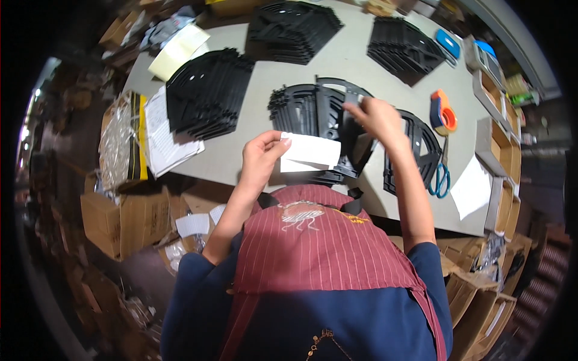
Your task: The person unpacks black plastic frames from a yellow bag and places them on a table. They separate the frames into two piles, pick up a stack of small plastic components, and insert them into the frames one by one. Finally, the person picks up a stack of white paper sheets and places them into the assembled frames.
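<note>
My left hand (262, 155) pinches a few white paper slips (310, 149) between thumb and fingers, just above the table's near edge. My right hand (380, 122) is closed on a black plastic frame (329, 111), which stands tilted up from the stack of similar curved black parts (294, 114) in front of me. The slips cover the near portion of that stack. Right of it, partly behind my right forearm, lies another black slatted part (418, 147).
More black stacks stand at left (211, 93), far middle (292, 30) and far right (403, 48). An orange tape dispenser (444, 112), blue-handled scissors (441, 180) and white paper (472, 188) lie at right. Cardboard trays (497, 147) line the right edge; written sheets (165, 135) lie left.
</note>
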